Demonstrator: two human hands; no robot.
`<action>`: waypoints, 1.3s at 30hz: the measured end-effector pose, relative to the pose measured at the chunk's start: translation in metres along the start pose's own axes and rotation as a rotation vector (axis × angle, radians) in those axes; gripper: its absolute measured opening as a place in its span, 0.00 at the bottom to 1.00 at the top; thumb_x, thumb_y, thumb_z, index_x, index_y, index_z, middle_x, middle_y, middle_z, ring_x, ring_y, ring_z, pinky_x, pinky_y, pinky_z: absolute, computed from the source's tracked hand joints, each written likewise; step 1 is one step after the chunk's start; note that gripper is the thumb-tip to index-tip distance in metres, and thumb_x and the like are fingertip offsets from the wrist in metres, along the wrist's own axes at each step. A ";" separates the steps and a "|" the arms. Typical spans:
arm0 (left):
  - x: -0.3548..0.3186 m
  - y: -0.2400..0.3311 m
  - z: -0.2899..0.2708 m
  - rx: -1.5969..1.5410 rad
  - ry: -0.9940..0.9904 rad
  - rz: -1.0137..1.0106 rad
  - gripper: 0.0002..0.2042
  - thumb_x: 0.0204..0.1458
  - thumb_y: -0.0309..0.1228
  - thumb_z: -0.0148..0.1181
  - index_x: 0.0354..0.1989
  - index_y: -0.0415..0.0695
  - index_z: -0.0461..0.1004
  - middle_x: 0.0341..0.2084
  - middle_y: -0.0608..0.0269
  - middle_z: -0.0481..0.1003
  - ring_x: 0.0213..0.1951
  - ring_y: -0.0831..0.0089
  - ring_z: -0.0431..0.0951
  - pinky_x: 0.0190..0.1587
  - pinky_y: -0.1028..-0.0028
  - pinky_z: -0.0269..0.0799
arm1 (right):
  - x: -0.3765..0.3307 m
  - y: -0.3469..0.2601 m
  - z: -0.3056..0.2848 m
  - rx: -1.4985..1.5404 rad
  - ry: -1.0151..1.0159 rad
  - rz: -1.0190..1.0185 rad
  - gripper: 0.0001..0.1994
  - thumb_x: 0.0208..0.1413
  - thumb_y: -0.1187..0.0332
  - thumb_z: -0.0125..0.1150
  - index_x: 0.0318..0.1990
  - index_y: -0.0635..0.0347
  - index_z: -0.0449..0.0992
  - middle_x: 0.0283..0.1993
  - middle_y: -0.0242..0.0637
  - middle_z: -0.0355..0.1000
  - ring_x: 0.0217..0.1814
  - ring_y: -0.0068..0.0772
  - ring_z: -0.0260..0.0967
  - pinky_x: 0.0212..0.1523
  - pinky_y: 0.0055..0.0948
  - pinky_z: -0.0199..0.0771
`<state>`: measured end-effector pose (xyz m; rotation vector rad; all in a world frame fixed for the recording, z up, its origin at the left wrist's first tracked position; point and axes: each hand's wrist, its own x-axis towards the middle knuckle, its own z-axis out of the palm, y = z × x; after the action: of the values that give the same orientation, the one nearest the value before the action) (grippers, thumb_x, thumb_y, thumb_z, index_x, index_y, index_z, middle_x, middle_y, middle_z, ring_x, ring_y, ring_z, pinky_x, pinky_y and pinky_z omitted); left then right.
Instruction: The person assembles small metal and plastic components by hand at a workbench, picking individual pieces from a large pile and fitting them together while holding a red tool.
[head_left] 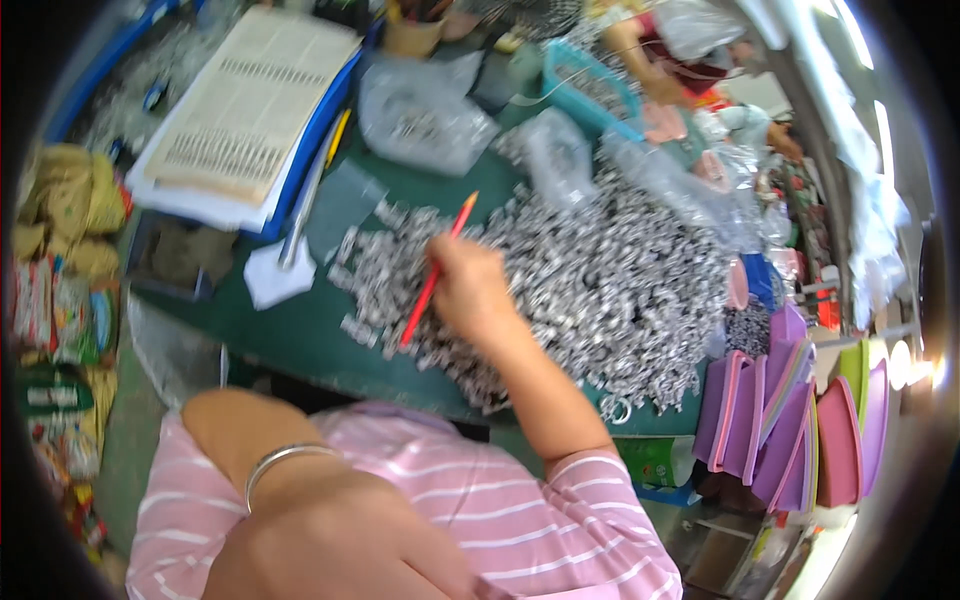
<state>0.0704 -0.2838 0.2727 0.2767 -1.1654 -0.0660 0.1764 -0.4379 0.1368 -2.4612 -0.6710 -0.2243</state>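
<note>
R hand (pixel 472 288) pinches a red pencil (pixel 419 306) w/ its fingers, sharpened end up & away from the body, over the near L part of a heap of small grey metal parts (pixel 620 290) spread on the green table (pixel 300 328). Progress, by my read: most parts lie loose in the heap, so plenty looks left; some grey bits are in a clear bag (pixel 424 118) & the teal basket (pixel 630 128) past it, but can't tell if those are done or waiting. Stack of papers (pixel 255 100) lies to the L; print too blurry, no telling if anything's been marked. L hand (pixel 335 540) is up close to the camera, blurred, fingers cut off or unclear, so can't tell its grip. Exact shape of ea. part n/a at this res. Co-worker's arm (pixel 640 65) at upper R is partly hidden; what it's handling is unclear.
</note>
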 end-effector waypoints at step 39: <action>-0.130 -0.053 -0.107 1.916 0.008 -0.919 0.28 0.39 0.30 0.57 0.52 0.36 0.60 0.49 0.49 0.62 0.51 0.53 0.60 0.53 0.60 0.51 | -0.036 0.213 -0.276 0.687 1.018 0.753 0.11 0.55 0.63 0.51 0.29 0.62 0.69 0.23 0.35 0.70 0.17 0.21 0.64 0.12 0.20 0.60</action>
<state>0.1217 -0.2898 0.1034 2.4573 -0.6385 0.2815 0.2510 -0.7614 0.2500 -1.4747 0.5357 -0.7147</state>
